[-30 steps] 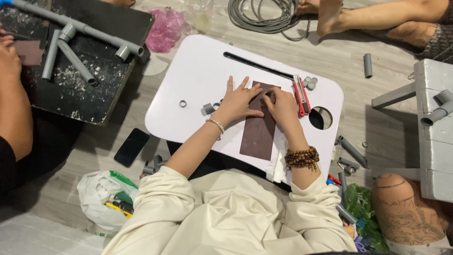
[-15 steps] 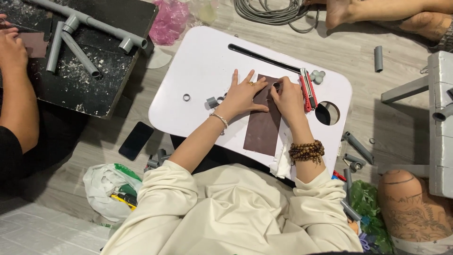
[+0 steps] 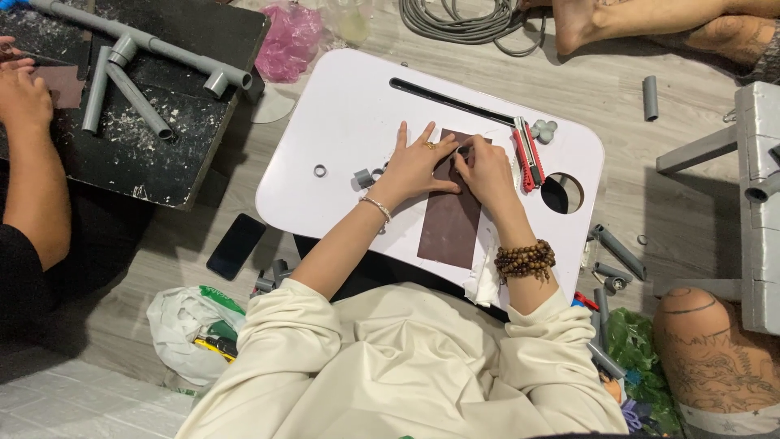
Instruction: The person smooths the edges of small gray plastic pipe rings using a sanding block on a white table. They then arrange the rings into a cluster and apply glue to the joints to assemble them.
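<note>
Closest to the camera is the cream sweatshirt (image 3: 390, 366), both sleeves reaching forward over the near edge of a white lap table (image 3: 341, 122) set on the wood floor. A bead bracelet (image 3: 525, 260) sits on the right wrist, a thin bangle (image 3: 376, 207) on the left.

On the table, a dark brown sheet (image 3: 448, 223) lies flat, long side running away from the person, its near end close to the table's near edge. The left hand (image 3: 418, 162) is spread, palm down, fingers fanned, pressing on the far left part of the sheet. The right hand (image 3: 479, 167) is just beside it on the far right part, fingers curled and pinching something small and grey against the sheet; too small to tell what it is.

Left of the hands are a short grey pipe piece (image 3: 362, 177) and a small ring (image 3: 320, 171). Right of them a red cutter (image 3: 528, 154), a grey fitting (image 3: 543, 130) and the table's round hole (image 3: 562, 193). A dark slot (image 3: 451, 102) runs along the far side.

Off the table: a phone (image 3: 236, 246) and a white bag (image 3: 191, 329) on the floor at left, loose grey pipe bits (image 3: 617, 252) at right. Farther left, another person's hand (image 3: 24, 97) at a black board (image 3: 162, 146) with a grey pipe assembly (image 3: 146, 57). At the far edge, a pink bag (image 3: 288, 41), a grey cable coil (image 3: 463, 20) and someone's bare foot (image 3: 577, 24).
</note>
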